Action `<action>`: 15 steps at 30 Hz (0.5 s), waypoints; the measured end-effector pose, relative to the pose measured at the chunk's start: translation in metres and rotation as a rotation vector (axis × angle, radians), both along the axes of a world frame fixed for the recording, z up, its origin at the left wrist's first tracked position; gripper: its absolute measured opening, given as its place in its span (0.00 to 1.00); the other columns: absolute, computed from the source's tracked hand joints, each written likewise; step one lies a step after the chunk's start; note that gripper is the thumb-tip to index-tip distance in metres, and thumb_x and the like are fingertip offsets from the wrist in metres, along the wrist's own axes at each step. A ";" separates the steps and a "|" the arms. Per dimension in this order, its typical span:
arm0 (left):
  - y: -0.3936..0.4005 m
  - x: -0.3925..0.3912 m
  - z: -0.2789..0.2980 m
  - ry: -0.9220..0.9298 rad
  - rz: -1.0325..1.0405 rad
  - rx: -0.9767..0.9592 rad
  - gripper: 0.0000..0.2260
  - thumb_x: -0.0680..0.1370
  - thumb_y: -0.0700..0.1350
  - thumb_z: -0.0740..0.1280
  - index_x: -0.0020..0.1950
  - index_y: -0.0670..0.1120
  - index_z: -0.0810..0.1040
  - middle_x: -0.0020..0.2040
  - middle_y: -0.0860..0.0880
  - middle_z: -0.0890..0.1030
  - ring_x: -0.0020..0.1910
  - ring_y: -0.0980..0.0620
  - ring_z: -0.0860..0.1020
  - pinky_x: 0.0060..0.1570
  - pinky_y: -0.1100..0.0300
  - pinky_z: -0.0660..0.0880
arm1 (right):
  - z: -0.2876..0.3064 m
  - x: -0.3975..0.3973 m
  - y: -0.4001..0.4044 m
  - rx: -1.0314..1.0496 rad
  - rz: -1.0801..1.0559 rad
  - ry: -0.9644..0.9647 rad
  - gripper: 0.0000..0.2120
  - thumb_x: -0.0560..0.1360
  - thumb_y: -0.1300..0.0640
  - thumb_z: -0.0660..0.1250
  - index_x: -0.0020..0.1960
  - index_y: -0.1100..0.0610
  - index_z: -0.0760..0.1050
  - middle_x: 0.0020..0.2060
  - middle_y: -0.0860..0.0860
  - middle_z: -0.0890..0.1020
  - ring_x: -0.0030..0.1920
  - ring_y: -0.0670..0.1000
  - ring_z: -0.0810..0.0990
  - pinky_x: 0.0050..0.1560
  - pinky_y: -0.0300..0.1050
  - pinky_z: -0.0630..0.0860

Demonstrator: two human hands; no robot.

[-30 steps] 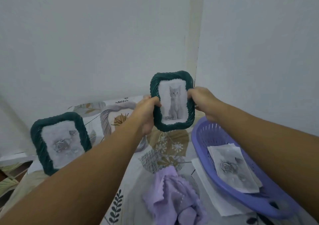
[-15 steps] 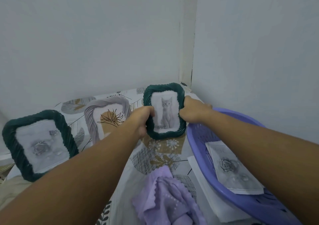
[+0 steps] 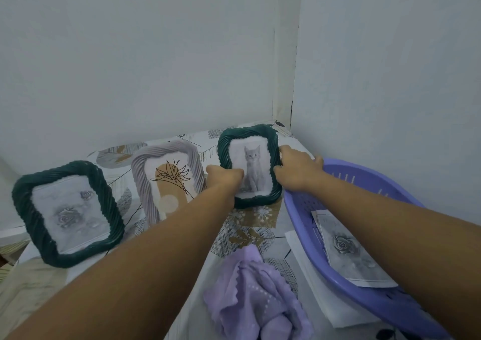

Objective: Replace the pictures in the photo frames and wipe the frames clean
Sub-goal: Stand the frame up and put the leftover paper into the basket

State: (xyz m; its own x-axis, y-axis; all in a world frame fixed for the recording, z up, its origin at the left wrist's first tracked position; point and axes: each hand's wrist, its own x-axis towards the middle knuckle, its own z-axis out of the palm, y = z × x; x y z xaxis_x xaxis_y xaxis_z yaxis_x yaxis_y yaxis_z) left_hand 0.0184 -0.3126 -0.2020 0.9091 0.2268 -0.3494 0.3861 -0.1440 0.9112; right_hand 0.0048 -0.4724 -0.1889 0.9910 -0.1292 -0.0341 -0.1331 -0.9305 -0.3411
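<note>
A dark green rope-edged frame with a kitten picture (image 3: 251, 141) stands upright on the table near the far corner. My left hand (image 3: 223, 179) grips its left lower edge. My right hand (image 3: 295, 167) holds its right edge. To the left stand a lilac frame with a plant drawing (image 3: 141, 173) and another dark green frame with a rose picture (image 3: 41, 209). A crumpled lilac cloth (image 3: 250, 295) lies near me on the table.
A purple plastic basket (image 3: 364, 180) sits at the right and holds loose rose prints (image 3: 348, 253). White paper sheets (image 3: 309, 282) lie under its near side. The patterned tablecloth (image 3: 247, 225) covers the table, and two white walls meet behind the frames.
Both hands lowered the kitten frame from mid-air down to the table by the far corner. The other two frames and the cloth stayed put.
</note>
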 end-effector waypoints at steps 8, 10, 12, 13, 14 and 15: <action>-0.016 -0.032 0.022 -0.118 0.033 0.252 0.29 0.80 0.39 0.64 0.78 0.42 0.55 0.68 0.38 0.72 0.63 0.38 0.75 0.60 0.42 0.79 | 0.012 -0.034 -0.011 0.011 -0.004 -0.184 0.22 0.81 0.54 0.59 0.75 0.52 0.67 0.67 0.53 0.76 0.68 0.59 0.71 0.74 0.61 0.60; -0.018 -0.046 0.027 -0.198 0.038 0.288 0.27 0.80 0.41 0.65 0.76 0.44 0.59 0.68 0.40 0.69 0.64 0.38 0.73 0.60 0.38 0.77 | 0.015 -0.048 -0.016 0.038 0.005 -0.215 0.22 0.82 0.53 0.59 0.76 0.52 0.67 0.68 0.53 0.75 0.68 0.59 0.71 0.70 0.58 0.65; -0.020 -0.063 0.028 -0.304 0.023 0.317 0.21 0.78 0.43 0.66 0.69 0.47 0.64 0.65 0.43 0.70 0.63 0.39 0.74 0.58 0.38 0.78 | 0.017 -0.064 -0.021 0.066 0.021 -0.236 0.21 0.83 0.53 0.60 0.75 0.53 0.68 0.68 0.54 0.75 0.68 0.59 0.71 0.65 0.56 0.71; -0.020 -0.073 0.028 -0.337 -0.006 0.314 0.17 0.77 0.45 0.67 0.64 0.49 0.66 0.62 0.44 0.72 0.60 0.41 0.75 0.57 0.39 0.78 | 0.018 -0.072 -0.023 0.079 0.029 -0.238 0.21 0.83 0.53 0.60 0.75 0.53 0.68 0.67 0.54 0.75 0.67 0.59 0.71 0.64 0.56 0.72; -0.020 -0.084 0.028 -0.358 -0.040 0.299 0.14 0.77 0.46 0.67 0.60 0.49 0.68 0.57 0.46 0.75 0.57 0.42 0.78 0.56 0.40 0.79 | 0.019 -0.082 -0.026 0.090 0.033 -0.239 0.20 0.82 0.54 0.60 0.74 0.53 0.69 0.66 0.54 0.76 0.67 0.58 0.71 0.63 0.57 0.73; -0.019 -0.096 0.028 -0.367 -0.069 0.281 0.10 0.78 0.45 0.67 0.57 0.49 0.70 0.52 0.47 0.78 0.54 0.43 0.79 0.55 0.43 0.79 | 0.019 -0.092 -0.029 0.102 0.031 -0.237 0.20 0.82 0.54 0.61 0.73 0.53 0.70 0.65 0.53 0.76 0.66 0.57 0.72 0.62 0.58 0.75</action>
